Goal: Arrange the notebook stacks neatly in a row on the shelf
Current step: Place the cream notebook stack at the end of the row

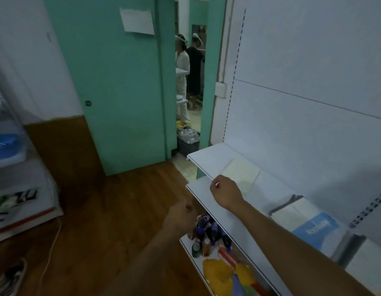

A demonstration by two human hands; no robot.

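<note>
- Hovering over the white metal shelf (pixel 208 161), right hand (pixel 226 194) is curling loosely w/ fingers together, gripping nothing visible; left hand (pixel 181 216) is hanging blurred below & left of it, grip can't be told.
- Lying just beyond right hand: pale cream flat notebook stack (pixel 240 175).
- Sitting behind right forearm: blue-and-white covered notebook stack (pixel 309 221), looking skewed.
- Judging progress: approx. midway; the row is looking uneven, stacks needing squaring & spacing.
- Getting cut off at frame edge: more stacks, count unclear.
</note>
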